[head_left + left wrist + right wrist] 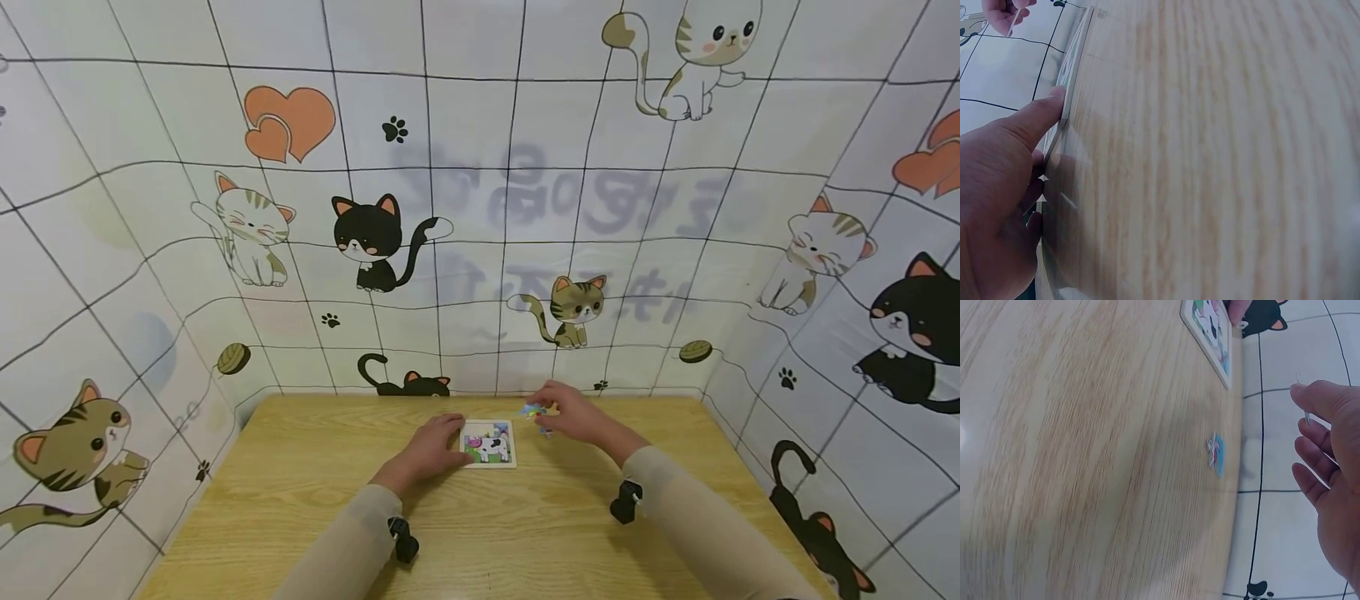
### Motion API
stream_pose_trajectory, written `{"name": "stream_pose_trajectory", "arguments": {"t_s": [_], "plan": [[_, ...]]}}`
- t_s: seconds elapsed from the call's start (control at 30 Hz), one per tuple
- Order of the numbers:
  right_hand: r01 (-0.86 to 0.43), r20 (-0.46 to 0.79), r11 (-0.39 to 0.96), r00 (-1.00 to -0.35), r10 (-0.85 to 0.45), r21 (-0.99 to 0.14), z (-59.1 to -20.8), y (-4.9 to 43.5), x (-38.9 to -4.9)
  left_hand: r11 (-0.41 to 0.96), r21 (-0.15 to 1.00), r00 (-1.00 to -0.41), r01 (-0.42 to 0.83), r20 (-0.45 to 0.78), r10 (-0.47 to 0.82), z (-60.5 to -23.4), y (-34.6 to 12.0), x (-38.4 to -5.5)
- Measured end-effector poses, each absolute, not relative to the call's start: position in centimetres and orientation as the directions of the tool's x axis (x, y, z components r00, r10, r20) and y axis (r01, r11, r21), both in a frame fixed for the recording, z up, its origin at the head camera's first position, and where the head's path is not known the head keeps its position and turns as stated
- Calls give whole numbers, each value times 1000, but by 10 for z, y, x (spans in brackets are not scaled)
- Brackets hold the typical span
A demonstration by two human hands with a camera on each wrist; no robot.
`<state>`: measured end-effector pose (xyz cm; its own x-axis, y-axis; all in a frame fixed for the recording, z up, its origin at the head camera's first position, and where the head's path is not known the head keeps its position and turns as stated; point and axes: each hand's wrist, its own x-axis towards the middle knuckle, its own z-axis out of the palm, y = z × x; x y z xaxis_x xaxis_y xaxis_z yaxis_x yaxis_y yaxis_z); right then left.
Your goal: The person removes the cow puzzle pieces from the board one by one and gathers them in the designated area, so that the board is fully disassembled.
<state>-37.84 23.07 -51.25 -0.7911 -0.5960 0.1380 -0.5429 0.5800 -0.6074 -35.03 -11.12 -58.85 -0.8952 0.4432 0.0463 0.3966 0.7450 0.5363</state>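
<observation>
A cow jigsaw puzzle [491,450] in a pale square frame lies on the table, its upper left part showing a bare white area. My left hand [429,450] holds the frame's left side, thumb near the lower corner and fingers near the upper one. In the left wrist view the thumb [1044,115] rests on the frame edge. My right hand [572,412] pinches a colourful puzzle piece [532,411] above the table, right of the frame. Seen edge-on in the right wrist view, the piece [1307,417] sits between thumb and fingers. Another loose piece [1216,454] lies below that hand.
The wooden table [315,500] ends at a white wall covering [480,275] with a grid and cartoon cats, which also encloses both sides. Small black devices [403,542] are strapped to both wrists over beige sleeves [337,550].
</observation>
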Motion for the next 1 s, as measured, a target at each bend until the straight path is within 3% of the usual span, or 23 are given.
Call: {"name": "stream_pose_trajectory", "arguments": {"t_s": [1.0], "plan": [[-500,192,680,-857,-478,-536,-523,287,-377,740,545,-897,394,52,440,-589,-110,-349]]}}
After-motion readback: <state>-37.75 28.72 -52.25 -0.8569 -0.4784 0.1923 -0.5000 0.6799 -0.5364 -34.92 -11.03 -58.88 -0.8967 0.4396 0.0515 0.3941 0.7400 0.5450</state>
